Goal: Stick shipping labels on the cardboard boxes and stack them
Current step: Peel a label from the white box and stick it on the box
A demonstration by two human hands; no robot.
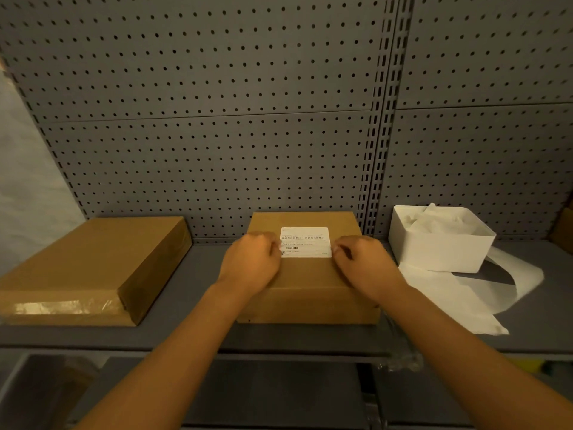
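Your left hand (252, 262) and right hand (361, 262) rest on the middle cardboard box (310, 293), flanking its shipping label (305, 242). Both hands' fingers curl at the label's edges; whether they pinch it, I cannot tell.

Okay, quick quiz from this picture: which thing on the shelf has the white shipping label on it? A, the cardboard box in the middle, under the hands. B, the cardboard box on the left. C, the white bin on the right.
A: the label lies on top of the middle box, between the left hand and the right hand.
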